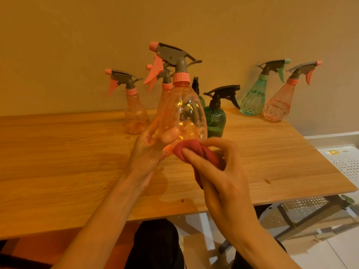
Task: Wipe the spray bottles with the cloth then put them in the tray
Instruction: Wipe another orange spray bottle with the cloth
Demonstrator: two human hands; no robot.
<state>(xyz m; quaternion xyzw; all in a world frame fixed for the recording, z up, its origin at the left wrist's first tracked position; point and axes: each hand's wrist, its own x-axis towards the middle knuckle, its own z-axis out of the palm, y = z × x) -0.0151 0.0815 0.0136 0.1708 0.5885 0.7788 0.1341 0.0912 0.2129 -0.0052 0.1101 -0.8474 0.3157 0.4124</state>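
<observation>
Above the desk's near edge, hands: both raised over the desk (77, 152), working on one bottle.
Right hand (219, 171): fingers curled round a bunched red cloth (194, 150), pressing it against the base of the held bottle.
Left hand (147, 150): fingers wrapped round the lower body of the held pink bottle (182, 113), which is clear of the desk, upright, nozzle pointing left.
Desk middle, behind the held bottle: a dark green bottle (215, 117), upright.
Left of the held bottle: a pink bottle (134, 113), upright; another pink bottle (166, 82) mostly hidden behind the held one.
Far right corner: a teal bottle (252, 101) and a pale pink bottle (277, 107), side by side and leaning towards the wall.
Beyond the right edge: a white perforated tray (342, 158), below desk level.
</observation>
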